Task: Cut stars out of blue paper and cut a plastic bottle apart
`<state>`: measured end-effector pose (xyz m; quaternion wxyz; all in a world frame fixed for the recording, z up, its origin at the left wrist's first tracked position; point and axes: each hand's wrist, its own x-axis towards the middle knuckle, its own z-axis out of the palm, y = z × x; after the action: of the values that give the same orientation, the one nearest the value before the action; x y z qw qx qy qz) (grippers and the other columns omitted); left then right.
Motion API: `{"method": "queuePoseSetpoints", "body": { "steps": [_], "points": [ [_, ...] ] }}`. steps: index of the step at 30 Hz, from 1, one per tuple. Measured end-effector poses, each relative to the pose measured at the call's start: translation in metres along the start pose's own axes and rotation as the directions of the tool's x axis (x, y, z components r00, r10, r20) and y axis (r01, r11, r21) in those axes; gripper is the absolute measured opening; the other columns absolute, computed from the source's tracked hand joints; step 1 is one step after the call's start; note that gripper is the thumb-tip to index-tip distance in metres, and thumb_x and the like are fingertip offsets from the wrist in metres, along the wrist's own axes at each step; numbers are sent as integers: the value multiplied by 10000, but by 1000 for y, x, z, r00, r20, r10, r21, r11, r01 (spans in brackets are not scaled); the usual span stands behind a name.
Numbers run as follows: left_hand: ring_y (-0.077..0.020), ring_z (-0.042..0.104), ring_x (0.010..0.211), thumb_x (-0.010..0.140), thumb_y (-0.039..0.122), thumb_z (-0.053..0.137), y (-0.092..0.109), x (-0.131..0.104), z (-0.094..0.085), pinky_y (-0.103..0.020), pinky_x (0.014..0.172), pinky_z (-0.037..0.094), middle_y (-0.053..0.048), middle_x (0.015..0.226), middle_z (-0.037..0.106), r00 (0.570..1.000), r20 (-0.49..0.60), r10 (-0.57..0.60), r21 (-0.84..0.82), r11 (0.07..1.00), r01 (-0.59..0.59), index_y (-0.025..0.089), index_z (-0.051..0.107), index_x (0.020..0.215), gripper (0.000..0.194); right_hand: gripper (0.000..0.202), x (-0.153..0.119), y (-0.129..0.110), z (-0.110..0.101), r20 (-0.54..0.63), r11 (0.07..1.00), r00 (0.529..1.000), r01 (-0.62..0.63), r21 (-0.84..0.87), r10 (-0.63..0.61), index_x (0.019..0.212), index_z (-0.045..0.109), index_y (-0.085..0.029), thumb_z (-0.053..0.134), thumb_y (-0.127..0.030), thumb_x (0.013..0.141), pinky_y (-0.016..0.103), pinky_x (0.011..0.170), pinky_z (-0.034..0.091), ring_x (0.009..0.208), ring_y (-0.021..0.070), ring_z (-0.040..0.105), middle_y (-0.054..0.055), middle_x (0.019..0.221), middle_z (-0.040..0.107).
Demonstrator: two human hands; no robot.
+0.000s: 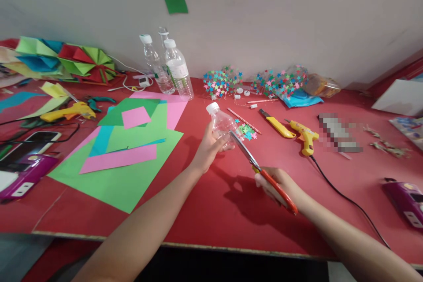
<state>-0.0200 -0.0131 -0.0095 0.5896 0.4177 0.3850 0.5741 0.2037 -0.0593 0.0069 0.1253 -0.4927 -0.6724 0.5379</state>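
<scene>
Right hand (276,185) gripping scissors (261,169), blades at bottle (223,125), left hand (208,147) holding it

Bright, even overhead light; soft shadows of the arms fall on the red table (231,211). Wide-angle bending at the edges. A pixelated patch (337,134) lies at right; far corners slightly soft.

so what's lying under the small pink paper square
A dark green paper sheet lies directly under the small pink paper square, over light green and pink sheets; the red table beneath them is covered.
</scene>
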Motion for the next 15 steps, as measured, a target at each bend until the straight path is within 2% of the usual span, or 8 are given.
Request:
{"method": "queuePoseSetpoints", "body": {
  "steps": [6, 11, 15],
  "points": [
    [-363, 490, 1313, 754, 398, 768, -4, -3, 3, -459, 900, 580, -162, 1517, 398, 999, 40, -12, 44, 999, 10, 307, 233, 1520, 938, 537, -3, -2, -3, 8, 999, 999, 32, -21, -31, 751, 482, -192, 403, -699, 909, 217, 425, 321, 414, 76, 397, -59, 517, 435],
    [-363, 478, 1325, 758, 390, 766, -6, -2, 3, -447, 895, 584, -163, 1520, 397, 999, 44, -15, 38, 999, 13, 303, 233, 1515, 930, 494, -2, 2, 1, -16, 999, 1000, -12, 35, 13, 731, 446, -205, 428, -663, 915, 211, 400, 282, 399, 69, 362, -71, 494, 395],
    [-362, 478, 1328, 762, 408, 760, -6, -2, 1, -423, 875, 595, -144, 1528, 393, 998, 62, 7, 38, 999, -9, 318, 260, 1502, 898, 452, -1, 1, 2, -25, 999, 999, -38, 4, 38, 691, 397, -215, 481, -600, 912, 207, 388, 271, 390, 68, 368, -71, 489, 379]
  ]
}}
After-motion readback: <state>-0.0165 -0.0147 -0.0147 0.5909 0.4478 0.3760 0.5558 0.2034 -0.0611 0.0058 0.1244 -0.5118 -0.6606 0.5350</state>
